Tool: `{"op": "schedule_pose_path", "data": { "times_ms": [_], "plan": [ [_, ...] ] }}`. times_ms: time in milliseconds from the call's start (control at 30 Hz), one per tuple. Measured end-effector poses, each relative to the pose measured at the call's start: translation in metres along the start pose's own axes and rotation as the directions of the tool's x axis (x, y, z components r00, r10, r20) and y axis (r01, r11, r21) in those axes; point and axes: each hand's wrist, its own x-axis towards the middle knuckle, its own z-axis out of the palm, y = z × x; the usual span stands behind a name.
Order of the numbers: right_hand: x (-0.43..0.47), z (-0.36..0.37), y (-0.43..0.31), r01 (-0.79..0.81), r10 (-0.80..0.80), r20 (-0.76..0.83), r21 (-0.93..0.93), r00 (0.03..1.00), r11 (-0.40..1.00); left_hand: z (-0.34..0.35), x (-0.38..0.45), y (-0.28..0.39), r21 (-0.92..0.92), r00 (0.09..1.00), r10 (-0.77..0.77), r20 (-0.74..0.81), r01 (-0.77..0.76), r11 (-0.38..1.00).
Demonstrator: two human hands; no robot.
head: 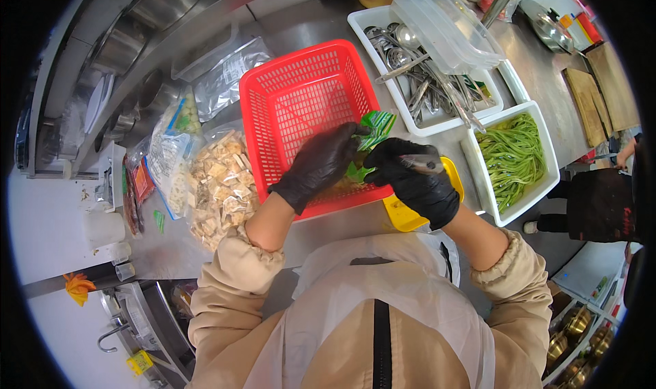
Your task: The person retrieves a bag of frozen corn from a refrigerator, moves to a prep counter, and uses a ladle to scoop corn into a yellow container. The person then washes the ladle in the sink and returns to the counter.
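My left hand (322,161), in a black glove, holds the torn-looking end of a green plastic packet (377,126) over the near side of a red plastic basket (307,97). Across from it, my right hand (417,176), also gloved in black, has its fingers curled near the packet's lower part and has what looks like scissors in its grasp, mostly hidden and blurred. Green leafy-looking matter or wrapper (357,173) shows between the hands. Beneath my right hand sits a yellow plastic tray (405,215), partly covered. The basket's visible floor shows bare mesh.
Left of the basket lie a bag of diced pale food (223,184) and other plastic bags (169,153). To the right are a white tub of ladles and spoons (423,127) and a white tub of green strips (512,163). A person in dark clothing (602,204) stands far right.
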Motion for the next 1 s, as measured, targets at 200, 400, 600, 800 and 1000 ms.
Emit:
{"op": "schedule_pose_path", "data": {
  "times_ms": [200,400,600,800,1000],
  "plan": [
    [0.002,-0.012,0.004,-0.12,0.121,0.032,0.503,0.992,0.856,0.0,0.001,-0.001,-0.036,1.0,0.008,0.012,-0.008,0.999],
    [-0.002,-0.011,0.017,-0.125,0.133,0.02,0.497,0.991,0.859,-0.004,0.002,0.004,-0.001,0.994,-0.054,0.092,0.055,0.999],
    [-0.001,-0.026,0.007,-0.135,0.181,-0.066,0.433,0.981,0.891,-0.005,-0.003,0.002,-0.034,0.993,-0.09,0.077,0.093,0.995],
    [-0.004,-0.017,0.015,-0.078,0.111,-0.027,0.556,0.993,0.828,-0.005,0.0,0.003,-0.016,0.988,-0.123,0.096,0.125,0.992],
    [-0.002,-0.008,0.012,-0.066,0.065,0.014,0.358,0.998,0.932,-0.001,0.0,-0.001,-0.089,1.0,0.003,0.006,-0.003,0.996]
  ]
}}
